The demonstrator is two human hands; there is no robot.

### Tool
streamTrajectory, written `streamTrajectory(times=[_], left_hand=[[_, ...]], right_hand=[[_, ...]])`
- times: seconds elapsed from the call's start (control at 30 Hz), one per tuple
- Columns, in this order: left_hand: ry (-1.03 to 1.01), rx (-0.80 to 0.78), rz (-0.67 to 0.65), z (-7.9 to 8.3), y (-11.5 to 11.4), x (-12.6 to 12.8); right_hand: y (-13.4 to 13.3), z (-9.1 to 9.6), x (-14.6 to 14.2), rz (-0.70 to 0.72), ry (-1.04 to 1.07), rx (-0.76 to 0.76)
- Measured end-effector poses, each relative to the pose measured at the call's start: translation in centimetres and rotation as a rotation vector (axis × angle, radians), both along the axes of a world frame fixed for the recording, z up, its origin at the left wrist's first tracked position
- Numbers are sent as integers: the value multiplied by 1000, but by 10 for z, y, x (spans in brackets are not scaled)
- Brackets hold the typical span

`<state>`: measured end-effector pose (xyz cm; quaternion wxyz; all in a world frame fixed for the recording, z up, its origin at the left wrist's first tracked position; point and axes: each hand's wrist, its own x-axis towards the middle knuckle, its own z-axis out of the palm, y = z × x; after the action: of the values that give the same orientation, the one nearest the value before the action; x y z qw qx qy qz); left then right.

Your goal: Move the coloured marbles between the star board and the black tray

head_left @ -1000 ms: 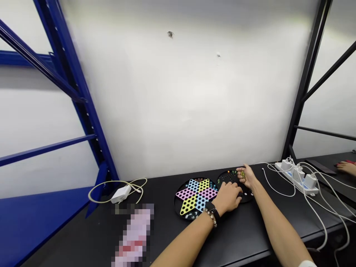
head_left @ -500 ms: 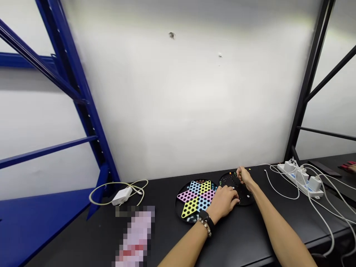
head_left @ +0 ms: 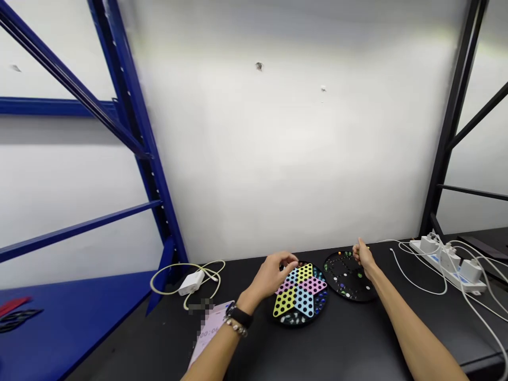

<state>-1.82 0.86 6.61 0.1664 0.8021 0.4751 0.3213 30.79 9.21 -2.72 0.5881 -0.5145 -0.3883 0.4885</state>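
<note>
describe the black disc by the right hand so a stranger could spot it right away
On the black bench below the white wall, find the Chinese checkers board with its pastel star. Just right of it lies a round black disc dotted with small marbles, with no coloured star, and the right hand sits at its far edge.

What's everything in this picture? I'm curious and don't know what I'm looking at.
Chinese checkers board: one, pink, yellow and blue star on black, mid-table.
Round tray: one, black, right of board, holding mixed-colour marbles.
Power strip: one, white, far right.
Charger: one, white, left.
Table: one, black, under everything.
Shelving: one, blue, left.
Left hand: one, above board's edge, wearing black watch.
Right hand: one, pinched above tray's far edge.
</note>
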Motion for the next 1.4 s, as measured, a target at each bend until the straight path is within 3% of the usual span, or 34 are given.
streamTrajectory(times=[0.1,0.17,0.33,0.43,0.53,0.63,0.8,0.9,1.2,1.3,1.4], left_hand=[[-37,-84,4,-9,-3,-32],[-61,-113,47,-15,-7,-45],[-50,-166,8,-25,-16,-53],[35,-238,-52,-29,-18,-55],[86,-291,-42,-28,-21,-62],[52,-259,-33,-23,-24,-69],[6,-200,-54,-21,-25,-77],[16,-202,-56,-25,-24,-81],[19,-333,-62,-34,-21,-79],[31,-255,-16,-31,-23,-79],[61,-65,106,-23,-26,-79]], right_hand=[[-5,11,-19,-20,-9,44],[-12,22,-42,51,43,53],[-44,42,-130,392,279,11],[-59,42,-188,487,366,-64],[-65,39,-234,437,371,-81],[-64,36,-261,354,381,-85],[-62,26,-275,339,379,-138],[-63,18,-277,334,311,-89],[-69,14,-276,275,220,-3],[-68,10,-277,280,170,36],[-70,6,-280,268,71,136]])
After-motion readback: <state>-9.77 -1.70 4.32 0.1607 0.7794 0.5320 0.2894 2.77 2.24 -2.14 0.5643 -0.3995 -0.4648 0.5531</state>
